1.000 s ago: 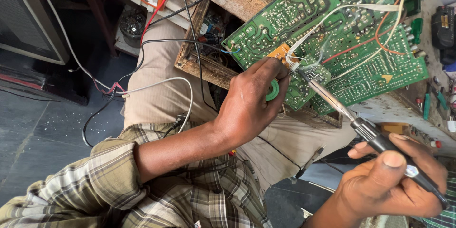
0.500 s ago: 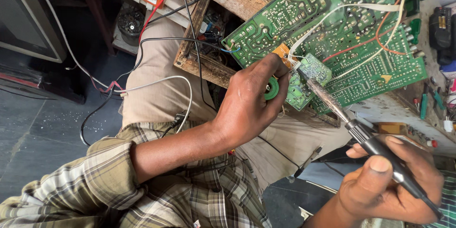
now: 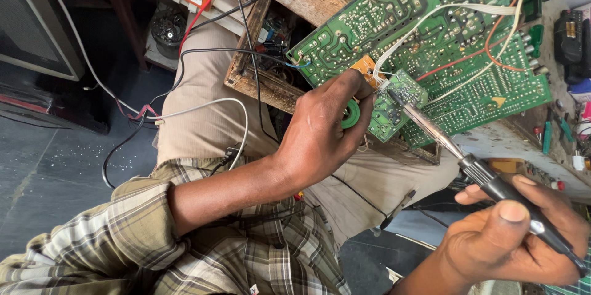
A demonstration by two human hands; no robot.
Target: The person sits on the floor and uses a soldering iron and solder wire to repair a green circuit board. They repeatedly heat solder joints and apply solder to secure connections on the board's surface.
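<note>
Head view showed the large green circuit board (image 3: 431, 43) propped on a wooden frame (image 3: 271, 86). At that board's lower edge the left hand (image 3: 320, 141), its grip clenched, pinched a small daughter board (image 3: 400, 101). The right hand (image 3: 517, 239), below the board, grasped the soldering iron (image 3: 480, 172), tip on the small piece. Stiff, light and probably fragile, it seemed best held by its edges; loose wires (image 3: 486, 49) crowded the room above.

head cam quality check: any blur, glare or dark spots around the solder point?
Head view: even daylight, soldering iron tip and small green board sharp; slight glare on the iron's metal shaft; left hand shades its palm side; floor at left dark.
</note>
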